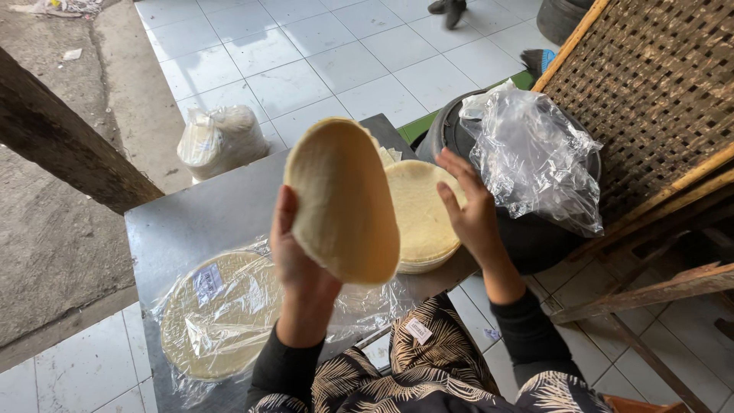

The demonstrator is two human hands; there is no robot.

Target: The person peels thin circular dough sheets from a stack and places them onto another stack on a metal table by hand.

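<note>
My left hand (294, 256) holds up a small stack of thin, pale yellow round wafers (344, 200), tilted on edge above the table. My right hand (468, 206) is open, fingers spread, hovering just right of that stack and over a second pile of the same wafers (422, 218) lying flat on the grey metal table (195, 222). A bagged stack of wafers in clear plastic (222, 313) with a small label lies on the table at the near left, below my left hand.
A crumpled clear plastic bag (535, 157) rests on a dark round tub (451, 130) to the right. A woven bamboo rack (650, 84) stands at far right. A tied plastic bag (220, 140) sits on the white tiled floor. A wooden post (69, 145) leans at left.
</note>
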